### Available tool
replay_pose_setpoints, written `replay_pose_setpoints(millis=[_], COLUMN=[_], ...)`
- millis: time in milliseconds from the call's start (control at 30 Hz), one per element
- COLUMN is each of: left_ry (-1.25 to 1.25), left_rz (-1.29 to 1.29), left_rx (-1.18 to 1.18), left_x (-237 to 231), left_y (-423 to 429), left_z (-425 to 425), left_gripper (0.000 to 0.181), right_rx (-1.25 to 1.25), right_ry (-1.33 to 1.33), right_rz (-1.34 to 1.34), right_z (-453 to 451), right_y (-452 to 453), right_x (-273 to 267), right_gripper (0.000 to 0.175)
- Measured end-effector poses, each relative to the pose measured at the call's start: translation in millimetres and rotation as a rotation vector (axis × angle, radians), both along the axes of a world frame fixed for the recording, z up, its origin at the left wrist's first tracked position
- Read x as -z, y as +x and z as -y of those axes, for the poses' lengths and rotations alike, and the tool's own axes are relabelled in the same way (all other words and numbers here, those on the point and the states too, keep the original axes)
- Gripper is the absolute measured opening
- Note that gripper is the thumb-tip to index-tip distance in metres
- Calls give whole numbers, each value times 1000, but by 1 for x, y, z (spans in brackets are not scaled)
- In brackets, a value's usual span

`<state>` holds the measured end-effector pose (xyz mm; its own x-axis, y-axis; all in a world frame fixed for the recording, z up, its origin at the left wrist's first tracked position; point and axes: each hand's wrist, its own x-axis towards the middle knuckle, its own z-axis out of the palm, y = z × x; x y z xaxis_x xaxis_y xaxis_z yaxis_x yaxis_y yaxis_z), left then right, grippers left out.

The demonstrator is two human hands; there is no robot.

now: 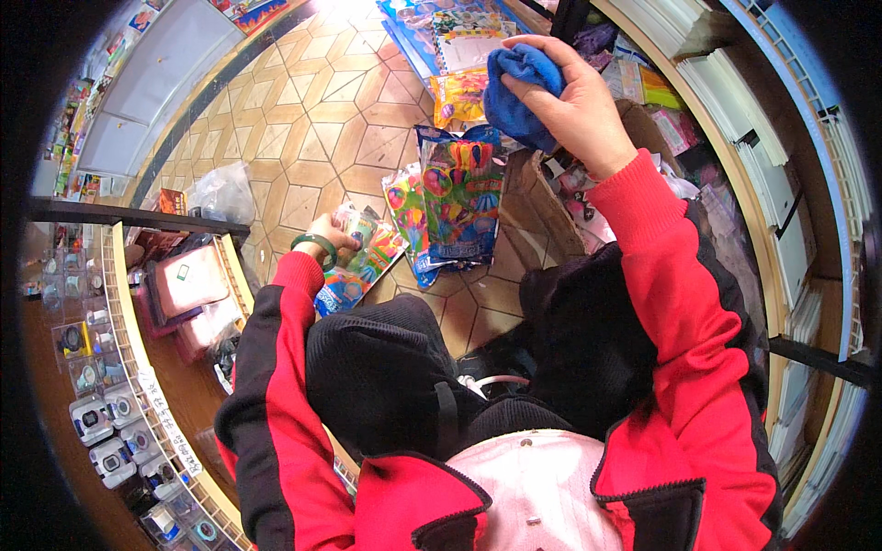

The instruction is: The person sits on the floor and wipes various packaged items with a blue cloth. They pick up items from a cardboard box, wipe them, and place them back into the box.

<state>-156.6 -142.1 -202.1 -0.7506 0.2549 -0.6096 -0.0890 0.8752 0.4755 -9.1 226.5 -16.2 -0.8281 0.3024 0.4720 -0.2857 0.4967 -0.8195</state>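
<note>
My right hand point(586, 113) grips a crumpled blue cloth point(520, 103), raised at the upper right in front of me. Lower left, my left hand point(329, 233), with a dark green bangle at the wrist, holds a colourful plastic packet point(365, 265) by its upper end. Between the hands, a blue-edged packet with pictures of balloons point(460, 196) lies on top of similar packets point(411, 217) on the floor. Beyond them is a yellow packet point(458, 96), partly behind the cloth. Flat blue packages point(413, 45) with a printed white sheet lie farther up.
An open cardboard box point(534, 206) with mixed packaged goods stands right of the packets. Shelves with white stacked boards point(765, 200) line the right. At left are a clear plastic bag point(222, 191), a low shelf with pink packages point(189, 279) and boxed watches point(110, 461). The floor point(296, 138) is tiled.
</note>
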Motion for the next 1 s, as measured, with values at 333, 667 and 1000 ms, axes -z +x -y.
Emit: replay_pose_setpoints(millis=[333,667,1000], left_ry=[-162,107,594], left_rz=[-182,-11,-103], left_rx=[185,-3,75], left_x=[28,56,-118], left_y=[-9,-19,15], left_z=[5,22,-45], left_gripper=[43,38,29], right_rx=[117,446,-109], right_ry=[-332,-656,816], right_rz=[-126,-313,1152], right_z=[-15,-116,-159], right_y=[4,75,74], right_x=[-21,-7,149], right_gripper=[29,23,32])
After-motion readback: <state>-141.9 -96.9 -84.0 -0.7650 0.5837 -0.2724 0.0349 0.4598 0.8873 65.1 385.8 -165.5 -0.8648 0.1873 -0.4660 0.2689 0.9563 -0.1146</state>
